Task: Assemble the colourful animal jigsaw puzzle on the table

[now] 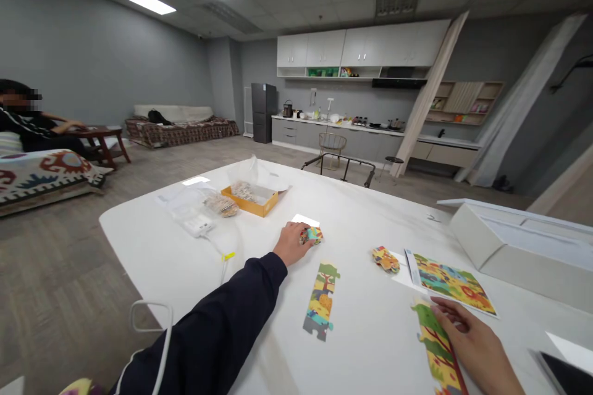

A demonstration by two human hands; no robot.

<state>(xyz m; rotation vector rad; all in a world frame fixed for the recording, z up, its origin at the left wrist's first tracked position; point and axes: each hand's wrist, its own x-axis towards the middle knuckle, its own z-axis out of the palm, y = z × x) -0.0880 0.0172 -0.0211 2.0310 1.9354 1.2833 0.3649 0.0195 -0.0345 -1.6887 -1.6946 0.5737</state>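
My left hand [293, 243] reaches forward over the white table, its fingers closed around a small stack of jigsaw pieces [314, 234]. Below it lies a joined jigsaw strip [320, 303] with a tree and animals on it. At the lower right, my right hand [470, 336] has curled fingers at the upper right edge of a second jigsaw strip [434, 345], green and yellow, whose near end is cut off by the frame. Between the hands, farther back, sits a small pile of jigsaw pieces [385, 259]. A picture sheet [454, 284] with a lion lies just beyond my right hand.
A yellow box [259, 203] with bagged pieces stands at the back left of the table [370, 333]. Beside it are a clear bag of pieces [220, 203] and a white power strip [199, 225] with a cable. A large white box [532, 247] occupies the right. A person sits far left.
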